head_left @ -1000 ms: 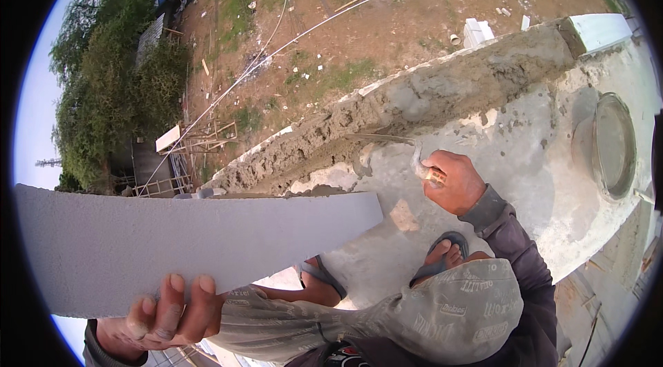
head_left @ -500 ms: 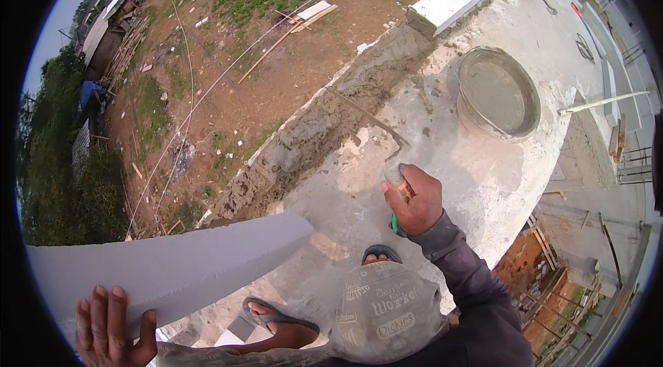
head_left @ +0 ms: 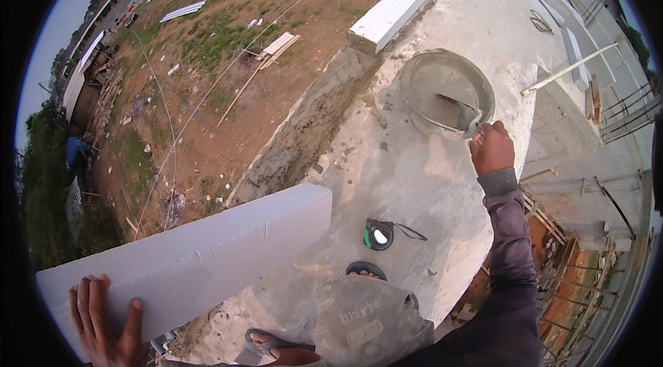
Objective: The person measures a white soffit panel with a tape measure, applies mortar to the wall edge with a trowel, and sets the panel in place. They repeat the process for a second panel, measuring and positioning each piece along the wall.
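A long, pale grey lightweight block (head_left: pixel 200 246) slants across the lower left. My left hand (head_left: pixel 107 322) lies against its near face, fingers spread and thumb apart. My right hand (head_left: pixel 494 149) is closed round the handle of a trowel (head_left: pixel 464 111), whose blade dips into the wet mortar inside a round bucket (head_left: pixel 412 110). A bed of rough mortar (head_left: pixel 304 129) runs along the slab edge from beyond the block's far end to a white block (head_left: pixel 397 11) set farther off. What the near block rests on is mostly hidden.
Near my sandalled foot (head_left: pixel 366 270) lies a black and green tape measure (head_left: pixel 378 234) with a strap. A pale wooden stick (head_left: pixel 570 69) juts over the slab's right edge, past which the level drops. Left of the mortar bed, bare ground (head_left: pixel 186 101) lies lower down.
My right hand has carried the trowel from beside the mortar bed rightward and away into the bucket. The tape measure, mostly hidden before, now shows. My left hand stays on the block.
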### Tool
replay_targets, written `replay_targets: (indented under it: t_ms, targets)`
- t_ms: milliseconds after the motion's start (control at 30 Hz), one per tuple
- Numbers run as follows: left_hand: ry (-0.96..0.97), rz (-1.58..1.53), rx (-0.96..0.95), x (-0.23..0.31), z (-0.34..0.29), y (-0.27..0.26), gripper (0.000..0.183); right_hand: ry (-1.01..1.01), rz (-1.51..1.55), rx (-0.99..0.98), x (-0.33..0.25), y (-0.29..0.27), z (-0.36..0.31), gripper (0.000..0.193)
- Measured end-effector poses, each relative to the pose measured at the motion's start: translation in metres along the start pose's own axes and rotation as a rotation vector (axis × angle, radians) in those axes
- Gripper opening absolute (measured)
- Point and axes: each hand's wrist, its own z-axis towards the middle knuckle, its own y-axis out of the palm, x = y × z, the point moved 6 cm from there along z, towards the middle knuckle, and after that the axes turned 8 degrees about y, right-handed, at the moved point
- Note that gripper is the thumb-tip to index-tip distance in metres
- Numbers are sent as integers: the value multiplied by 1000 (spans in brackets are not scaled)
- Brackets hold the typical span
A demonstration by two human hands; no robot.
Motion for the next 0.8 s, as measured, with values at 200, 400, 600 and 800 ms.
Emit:
replay_targets:
  t_ms: [200,400,600,800]
  targets:
    - [-68,-104,137,8,18,2,61,-622,729,-205,-122,-15,-112,81]
    - [-158,-146,121,23,22,16,74,-1130,817,-370,-239,-1,-174,113]
    - [-210,-196,80,35,20,38,59,-1272,926,-293,-276,3,-215,105]
    - [-221,-200,79,36,13,46,58,-1246,935,-296,-303,17,-245,84]
